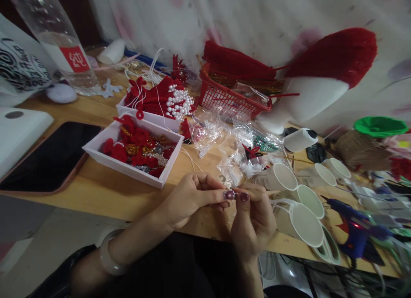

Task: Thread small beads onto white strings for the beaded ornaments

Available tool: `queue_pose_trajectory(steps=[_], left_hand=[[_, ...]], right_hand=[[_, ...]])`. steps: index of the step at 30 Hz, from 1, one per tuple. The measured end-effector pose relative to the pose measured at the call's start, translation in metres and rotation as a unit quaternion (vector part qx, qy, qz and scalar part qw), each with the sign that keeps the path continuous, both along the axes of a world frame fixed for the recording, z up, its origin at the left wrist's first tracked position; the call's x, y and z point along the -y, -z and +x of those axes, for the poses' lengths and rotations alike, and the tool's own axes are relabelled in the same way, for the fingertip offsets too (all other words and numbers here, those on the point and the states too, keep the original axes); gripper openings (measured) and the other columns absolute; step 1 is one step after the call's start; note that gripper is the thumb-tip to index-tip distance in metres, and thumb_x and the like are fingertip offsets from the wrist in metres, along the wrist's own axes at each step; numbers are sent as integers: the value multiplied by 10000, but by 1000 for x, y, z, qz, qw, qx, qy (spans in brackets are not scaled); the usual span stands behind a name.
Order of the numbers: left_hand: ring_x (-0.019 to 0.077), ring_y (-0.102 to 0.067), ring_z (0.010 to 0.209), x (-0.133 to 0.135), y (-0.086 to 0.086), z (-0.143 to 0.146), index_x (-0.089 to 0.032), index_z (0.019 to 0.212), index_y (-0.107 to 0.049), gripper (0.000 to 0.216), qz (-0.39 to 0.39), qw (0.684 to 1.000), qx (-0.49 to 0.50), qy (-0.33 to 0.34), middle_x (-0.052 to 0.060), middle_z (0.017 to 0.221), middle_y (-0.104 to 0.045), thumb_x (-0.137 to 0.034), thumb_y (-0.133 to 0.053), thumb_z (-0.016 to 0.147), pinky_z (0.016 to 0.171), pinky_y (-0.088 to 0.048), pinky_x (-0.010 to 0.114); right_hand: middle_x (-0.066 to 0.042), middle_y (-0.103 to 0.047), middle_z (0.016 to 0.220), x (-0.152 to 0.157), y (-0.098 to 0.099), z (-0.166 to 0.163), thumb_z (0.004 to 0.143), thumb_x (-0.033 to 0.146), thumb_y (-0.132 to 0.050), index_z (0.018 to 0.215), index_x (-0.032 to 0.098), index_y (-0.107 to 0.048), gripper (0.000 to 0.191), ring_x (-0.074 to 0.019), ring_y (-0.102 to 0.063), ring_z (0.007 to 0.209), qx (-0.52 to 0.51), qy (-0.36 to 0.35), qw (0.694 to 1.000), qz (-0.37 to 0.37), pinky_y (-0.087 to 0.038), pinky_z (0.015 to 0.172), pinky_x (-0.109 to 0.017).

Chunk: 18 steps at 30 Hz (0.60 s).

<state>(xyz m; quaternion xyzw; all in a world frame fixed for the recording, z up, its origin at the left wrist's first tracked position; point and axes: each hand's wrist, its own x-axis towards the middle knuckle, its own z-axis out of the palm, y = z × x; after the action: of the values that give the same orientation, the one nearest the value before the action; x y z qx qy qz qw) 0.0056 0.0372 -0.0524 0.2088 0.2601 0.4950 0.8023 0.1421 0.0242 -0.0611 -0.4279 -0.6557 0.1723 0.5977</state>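
My left hand [195, 197], with a pale bangle on its wrist, is closed in a pinch, thumb against the curled fingers. My right hand [253, 219] pinches too, and the thumbnails almost meet just above the table's front edge. Whatever lies between the fingertips is too small and too covered to name. Clear plastic bags [231, 174] with beads lie right behind the fingertips. To the left sits a white box [125, 169] filled with red fuzzy flowers, gold pieces and bead strands. Several paper cups [306, 225] lie on their sides beside my right hand.
A blue glue gun [349, 225] with a red light lies at the right edge. Behind are a red basket [224, 96], a white form with a red fuzzy top [334, 58] and pearl-tipped red stems [160, 96]. A phone [51, 156] and a water bottle [64, 45] stand left.
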Motion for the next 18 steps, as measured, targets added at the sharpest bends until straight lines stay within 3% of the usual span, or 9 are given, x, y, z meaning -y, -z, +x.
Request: queue_pose_trajectory(steps=[10,14,18], left_hand=[[61,-659,532,1,2,0,-128,653,-703,259,2,1000,-13,19,-15,581,-716,-222,-928,567,543,-504,126],[99,-721,723,2,0,0,-157,682,-704,157,61,990,-102,-82,5,757,-774,-170,-860,666,690,-553,171],[165,-727,997,9,-8,0,-199,697,-706,121,219,926,-251,-177,37,1008,-793,-132,-781,764,927,-538,263]], right_hand=[[18,-557,769,0,-3,6,966,112,-504,784,197,-566,210,-133,-536,735,63,15,998,14,-404,692,-290],[25,-569,748,-3,-6,9,945,91,-544,779,197,-585,201,-124,-519,698,72,18,997,13,-394,662,-281],[30,-603,730,-1,-12,8,930,97,-588,762,207,-610,202,-124,-544,690,61,5,998,-13,-409,648,-272]])
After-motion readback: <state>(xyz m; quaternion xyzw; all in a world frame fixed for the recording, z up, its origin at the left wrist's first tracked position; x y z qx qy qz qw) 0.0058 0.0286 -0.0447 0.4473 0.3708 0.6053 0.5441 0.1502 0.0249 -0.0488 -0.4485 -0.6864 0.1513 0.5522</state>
